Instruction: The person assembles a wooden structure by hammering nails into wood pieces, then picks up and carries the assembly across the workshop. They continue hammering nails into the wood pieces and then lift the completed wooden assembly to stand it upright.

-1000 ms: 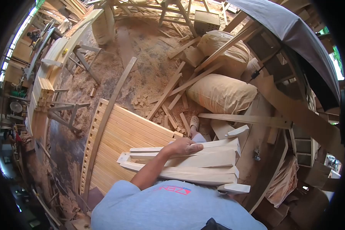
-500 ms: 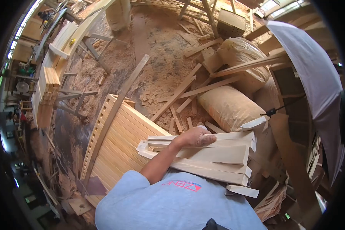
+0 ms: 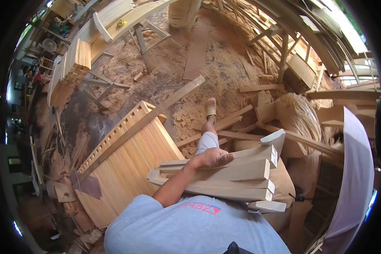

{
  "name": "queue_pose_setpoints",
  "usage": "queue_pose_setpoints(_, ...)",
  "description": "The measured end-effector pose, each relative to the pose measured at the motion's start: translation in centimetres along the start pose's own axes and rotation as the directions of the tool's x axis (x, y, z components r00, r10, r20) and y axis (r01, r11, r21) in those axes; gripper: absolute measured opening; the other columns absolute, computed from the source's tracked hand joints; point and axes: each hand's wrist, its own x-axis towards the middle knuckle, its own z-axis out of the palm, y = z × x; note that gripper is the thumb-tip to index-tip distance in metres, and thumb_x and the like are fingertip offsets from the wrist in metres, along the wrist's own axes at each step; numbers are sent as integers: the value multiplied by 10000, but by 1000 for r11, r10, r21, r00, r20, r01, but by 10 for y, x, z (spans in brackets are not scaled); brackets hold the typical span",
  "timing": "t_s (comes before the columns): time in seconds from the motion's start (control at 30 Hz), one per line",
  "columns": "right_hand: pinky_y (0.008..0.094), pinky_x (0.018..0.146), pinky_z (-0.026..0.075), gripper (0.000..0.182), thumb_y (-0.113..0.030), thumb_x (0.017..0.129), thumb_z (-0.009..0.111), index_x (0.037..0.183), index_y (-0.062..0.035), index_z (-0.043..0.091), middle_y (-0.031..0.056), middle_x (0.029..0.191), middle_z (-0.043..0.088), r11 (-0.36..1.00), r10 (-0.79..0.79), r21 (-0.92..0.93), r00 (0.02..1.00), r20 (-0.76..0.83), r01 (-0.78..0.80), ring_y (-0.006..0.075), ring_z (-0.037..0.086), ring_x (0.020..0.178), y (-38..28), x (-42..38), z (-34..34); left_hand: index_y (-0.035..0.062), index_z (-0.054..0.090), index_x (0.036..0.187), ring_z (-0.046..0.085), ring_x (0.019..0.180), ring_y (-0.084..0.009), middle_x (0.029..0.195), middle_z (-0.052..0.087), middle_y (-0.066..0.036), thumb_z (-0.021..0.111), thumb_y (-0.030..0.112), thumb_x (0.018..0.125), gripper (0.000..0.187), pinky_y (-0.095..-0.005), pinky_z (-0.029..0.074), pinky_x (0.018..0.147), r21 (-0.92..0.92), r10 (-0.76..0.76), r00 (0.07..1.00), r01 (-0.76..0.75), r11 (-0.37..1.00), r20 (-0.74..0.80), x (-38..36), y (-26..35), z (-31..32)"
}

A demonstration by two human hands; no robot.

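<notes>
My left hand (image 3: pixel 216 158) reaches across the front of my body and is closed over a bundle of pale, tapered wooden slats (image 3: pixel 241 173). Its thumb lies on top and the fingers curl over the far edge, out of sight. The bundle rests against my shirt (image 3: pixel 190 224), with square-cut ends towards the right. I cannot see my right hand; the bundle and my body hide that side. Left of the bundle is a slatted wooden panel (image 3: pixel 133 158) with a row of notches along one edge. One long wooden bar (image 3: pixel 146 120) lies across it.
Sawdust and offcuts cover the floor (image 3: pixel 224 67). Loose planks (image 3: pixel 233 120) lie ahead near my stepping foot (image 3: pixel 211 108). A plastic-wrapped sack (image 3: pixel 296 118) and a white sheet (image 3: pixel 354 169) are at right. Stacked lumber (image 3: pixel 74 63) sits on a trestle bench at left.
My view has shifted to the right and ahead. A leg and a clog-clad foot have come into view, stepping forward. The bundle stays in my left hand against my body.
</notes>
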Motion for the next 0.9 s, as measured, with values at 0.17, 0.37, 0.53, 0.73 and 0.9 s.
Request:
queue_pose_setpoints(0.17,411,524,472,235,-227,855,582,761,-12,587,168,646,597,998,-57,4,998,4,57,313,599,567,-116,100,27,68,496,640,408,643,-113,619,430,17,403,745,904,733,-306,389,621,109,121,976,-103,989,-183,61,-7,-130)
queue_pose_setpoints(0.37,404,507,467,239,-231,856,583,749,-16,583,160,630,590,979,-196,-39,975,103,200,303,591,546,-293,260,58,31,612,719,555,670,-183,660,557,-88,400,828,830,832,-363,445,674,74,-7,946,32,997,-323,89,40,-278)
queue_pose_setpoints(0.53,398,493,463,244,-234,857,584,739,-20,580,153,616,584,942,-327,-8,925,194,335,294,584,528,-424,366,75,37,579,713,495,674,-154,659,500,-34,409,832,828,821,-352,414,633,0,6,903,-6,1000,-430,97,89,-341)
queue_pose_setpoints(0.73,390,476,458,250,-238,858,585,728,-25,576,144,600,577,837,-511,5,779,364,547,283,576,506,-569,489,116,33,716,907,669,894,-281,897,692,-186,368,884,781,927,-385,486,804,-46,-74,783,58,997,-618,109,111,-392)
queue_pose_setpoints(0.9,384,462,454,255,-241,859,586,718,-29,573,137,587,571,706,-603,24,582,545,708,274,570,488,-672,598,171,55,705,976,637,848,-178,898,700,-120,484,695,896,682,-343,485,802,-242,-225,545,41,969,-808,152,89,-392)
